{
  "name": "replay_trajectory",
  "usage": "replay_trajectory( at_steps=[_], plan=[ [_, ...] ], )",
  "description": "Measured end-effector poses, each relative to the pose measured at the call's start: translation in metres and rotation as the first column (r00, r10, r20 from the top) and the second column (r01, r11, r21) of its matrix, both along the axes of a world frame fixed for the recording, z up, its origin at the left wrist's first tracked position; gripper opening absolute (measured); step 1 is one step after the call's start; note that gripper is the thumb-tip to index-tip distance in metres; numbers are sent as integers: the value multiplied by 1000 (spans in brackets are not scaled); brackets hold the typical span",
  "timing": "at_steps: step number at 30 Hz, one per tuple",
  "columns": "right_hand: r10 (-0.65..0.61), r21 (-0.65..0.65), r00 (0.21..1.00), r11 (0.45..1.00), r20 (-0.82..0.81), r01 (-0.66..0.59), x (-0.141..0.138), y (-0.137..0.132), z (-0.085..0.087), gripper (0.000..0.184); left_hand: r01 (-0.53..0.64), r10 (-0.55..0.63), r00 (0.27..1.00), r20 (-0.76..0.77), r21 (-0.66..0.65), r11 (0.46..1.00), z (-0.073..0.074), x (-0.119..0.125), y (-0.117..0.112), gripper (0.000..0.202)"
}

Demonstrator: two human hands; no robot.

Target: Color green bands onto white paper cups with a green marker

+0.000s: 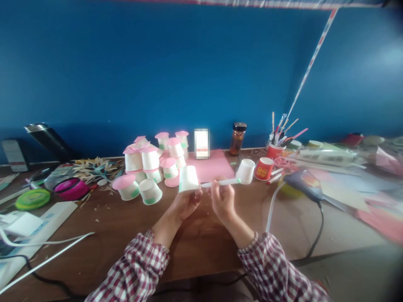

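White paper cup (189, 178) is clamped in my left hand (185, 203), fingers closed around its lower edge, held tilted just above the brown table (201, 243) in front of me. My right hand (223, 201) is pinched shut on a marker (222, 183) with a white barrel and a green end. The marker lies nearly level, green end pointing right, and its other end reaches the cup's side; I cannot tell whether it touches. My two hands are close together but apart. The cup shows no print that I can see.

Behind my left hand stands a cluster of stacked cups (151, 161), white with green patches and pink lids. A pink sheet (210, 167) lies behind the cup in my hand. A card (201, 143) stands against the blue wall (157, 75), and its face is blurred beyond reading. Right of it is a jar (237, 138) with a dark lid, its label too small to read. Near the marker's green end a plain white cup (245, 171) lies on its side, and beside it a red cup (263, 168) with yellow print that I cannot make out. A red pot of brushes (275, 149) stands further back.
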State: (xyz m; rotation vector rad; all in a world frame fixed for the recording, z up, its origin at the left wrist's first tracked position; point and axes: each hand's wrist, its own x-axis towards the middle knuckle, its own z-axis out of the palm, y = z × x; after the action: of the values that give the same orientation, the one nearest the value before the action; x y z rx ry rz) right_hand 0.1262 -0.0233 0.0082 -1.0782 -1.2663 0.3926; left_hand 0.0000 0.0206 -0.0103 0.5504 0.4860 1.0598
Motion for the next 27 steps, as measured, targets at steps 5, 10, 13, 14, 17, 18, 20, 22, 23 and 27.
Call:
replay_trajectory(
  at_steps=[5, 10, 13, 14, 17, 18, 20, 22, 23, 27],
  plan=[
    [26, -3, 999, 1000, -18, -26, -1, 0, -2, 10, -10, 10, 1000, -7, -1, 1000, 0, 1, 1, 27],
    [26, -5, 1000, 1000, -8, -26, -1, 0, -2, 10, 10, -10, 1000, -12, -2, 1000, 1, 2, 0, 26],
    [21, 9, 1000, 1000, -8, -21, -1, -1, 0, 10, 18, -18, 1000, -23, -15, 1000, 3, 2, -2, 24],
    [23, 15, 1000, 1000, -8, -23, -1, -2, 1, 11, 17, -18, 1000, -26, -17, 1000, 4, 2, -2, 24],
    [34, 26, 999, 999, 0, -34, -1, -3, 4, 15, 20, -20, 999, -28, -11, 1000, 6, 2, -2, 24],
    [36, 25, 999, 999, 6, -36, -1, -3, 5, 16, 25, -25, 999, -30, -8, 1000, 6, 2, -2, 24],
    [32, 22, 999, 999, 12, -32, -2, -3, 5, 17, 35, -35, 999, -33, -4, 999, 7, 2, -3, 23],
    [26, 20, 1000, 999, 10, -26, -2, -3, 5, 17, 39, -39, 999, -37, 3, 999, 6, 2, -3, 24],
    [24, 20, 1000, 999, 9, -24, -2, -3, 5, 17, 39, -39, 998, -40, 5, 999, 6, 2, -3, 24],
    [30, 11, 999, 999, 14, -30, -1, -2, 4, 18, 31, -31, 998, -50, -1, 1000, 6, 2, -4, 25]
  ],
)
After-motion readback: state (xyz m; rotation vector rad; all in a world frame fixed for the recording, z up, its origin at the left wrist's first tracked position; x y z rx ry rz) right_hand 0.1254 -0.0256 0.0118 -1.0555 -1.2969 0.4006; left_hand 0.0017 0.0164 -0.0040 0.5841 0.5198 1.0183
